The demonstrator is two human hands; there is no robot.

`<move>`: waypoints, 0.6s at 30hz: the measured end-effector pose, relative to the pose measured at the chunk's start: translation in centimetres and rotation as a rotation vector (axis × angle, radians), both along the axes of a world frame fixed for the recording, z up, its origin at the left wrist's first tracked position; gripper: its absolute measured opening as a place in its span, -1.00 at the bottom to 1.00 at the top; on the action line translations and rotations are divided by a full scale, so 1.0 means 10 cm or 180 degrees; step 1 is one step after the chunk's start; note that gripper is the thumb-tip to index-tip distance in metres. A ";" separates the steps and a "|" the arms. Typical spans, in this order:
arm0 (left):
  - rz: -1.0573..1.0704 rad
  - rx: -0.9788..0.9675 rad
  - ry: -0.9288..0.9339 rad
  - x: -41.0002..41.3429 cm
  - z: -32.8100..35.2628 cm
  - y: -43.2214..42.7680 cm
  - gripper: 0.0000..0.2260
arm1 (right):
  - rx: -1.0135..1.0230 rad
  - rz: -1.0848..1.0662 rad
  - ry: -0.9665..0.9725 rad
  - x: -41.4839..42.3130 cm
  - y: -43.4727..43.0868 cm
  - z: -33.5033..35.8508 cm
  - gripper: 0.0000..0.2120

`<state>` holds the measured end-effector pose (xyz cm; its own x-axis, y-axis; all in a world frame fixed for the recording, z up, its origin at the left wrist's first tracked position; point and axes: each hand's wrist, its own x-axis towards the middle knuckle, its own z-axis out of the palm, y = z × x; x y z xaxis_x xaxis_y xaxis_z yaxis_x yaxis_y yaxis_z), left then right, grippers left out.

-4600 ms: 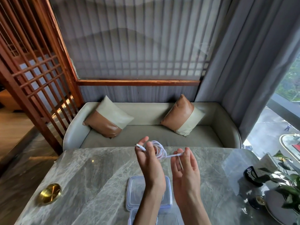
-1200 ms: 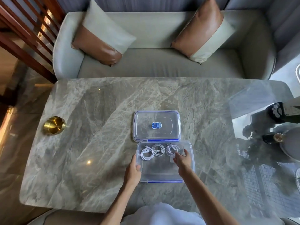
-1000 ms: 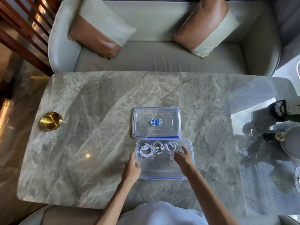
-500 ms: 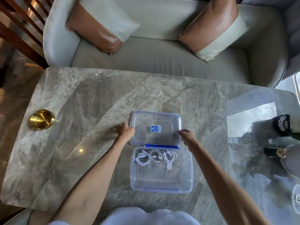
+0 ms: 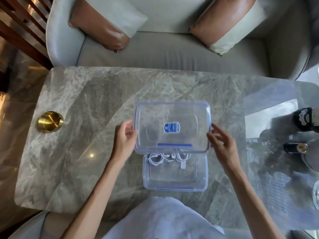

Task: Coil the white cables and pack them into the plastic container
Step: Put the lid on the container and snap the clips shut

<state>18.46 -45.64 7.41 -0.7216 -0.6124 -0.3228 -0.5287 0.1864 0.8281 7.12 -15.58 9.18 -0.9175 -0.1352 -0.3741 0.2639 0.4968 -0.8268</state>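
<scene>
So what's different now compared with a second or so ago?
Both hands left the container and took the lid by its short ends, left hand and right hand. It now overlaps the far edge of the container. The coiled white cables stayed inside; the brass dish never moved.

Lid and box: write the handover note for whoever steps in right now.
Left hand: gripping the lid's left edge.
Right hand: at the lid's right edge, fingers spread; contact looks light, firm grip not certain.
Lid: held over the table, overlapping the far rim of the box, not seated.
Cables: coiled, lying in the far end of the open box.
Done: cables coiled and packed.
Left: bring the lid toward you, line it up over the box, press it down and close the clips.
</scene>
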 end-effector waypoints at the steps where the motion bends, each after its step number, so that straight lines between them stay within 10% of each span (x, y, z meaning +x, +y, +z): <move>1: -0.0033 0.0116 -0.0102 0.18 -0.06 0.12 -0.70 | 0.0053 0.0035 -0.0204 0.18 0.09 -0.06 -0.58; 8: -0.0111 0.0443 -0.0761 0.97 -0.52 0.78 -0.72 | 0.0589 0.0166 -0.1057 1.00 0.56 -0.55 -0.43; 18: -0.0129 0.0121 -0.0945 0.95 -0.62 0.83 -0.86 | 0.0734 -0.0360 -0.0742 1.18 0.47 -0.74 -0.54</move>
<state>27.99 -37.34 1.21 -0.6159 -0.5683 -0.5456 -0.7415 0.1842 0.6452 18.90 -10.89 1.81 -0.8081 0.0750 -0.5842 0.4965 0.6203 -0.6072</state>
